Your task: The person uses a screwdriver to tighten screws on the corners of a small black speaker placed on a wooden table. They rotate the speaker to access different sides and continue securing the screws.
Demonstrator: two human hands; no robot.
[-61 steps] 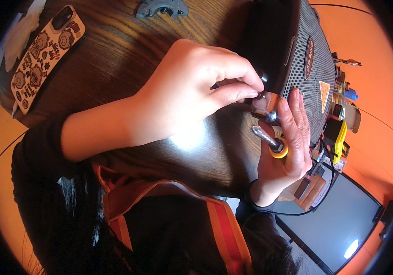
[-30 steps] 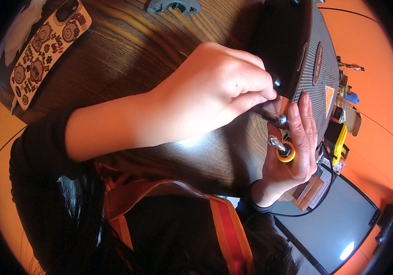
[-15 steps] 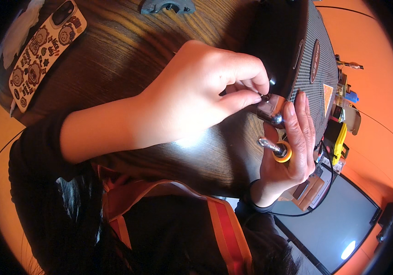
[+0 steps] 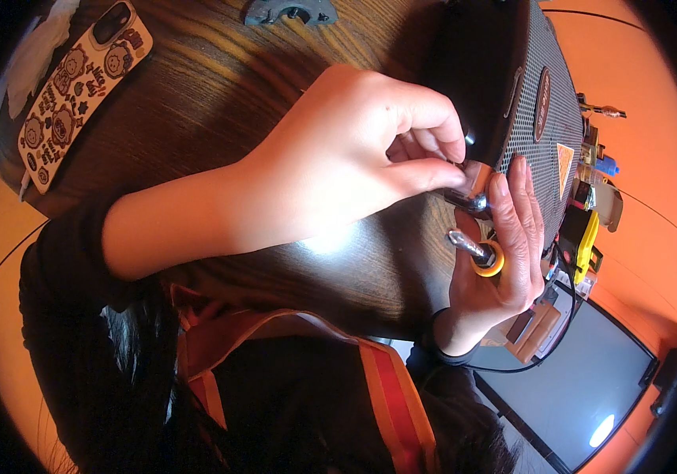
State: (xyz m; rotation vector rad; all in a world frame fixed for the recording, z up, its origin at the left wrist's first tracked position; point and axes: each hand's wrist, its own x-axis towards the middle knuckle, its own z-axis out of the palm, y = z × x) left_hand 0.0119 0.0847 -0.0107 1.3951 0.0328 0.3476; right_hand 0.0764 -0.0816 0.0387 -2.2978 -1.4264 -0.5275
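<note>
Two bare hands meet above the worktop. Right hand grips a shiny metal piece, a yellow-ringed metal tool tucked in too. Left hand: thumb and forefinger at the piece's edge; can't tell what that grip pinches. Black mesh-fronted box just beyond.

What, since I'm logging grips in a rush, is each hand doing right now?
Left hand: pinched closed at the shiny metal piece; what it grips can't be told.
Right hand: partly curled, holding a yellow-ringed screwdriver.
</note>
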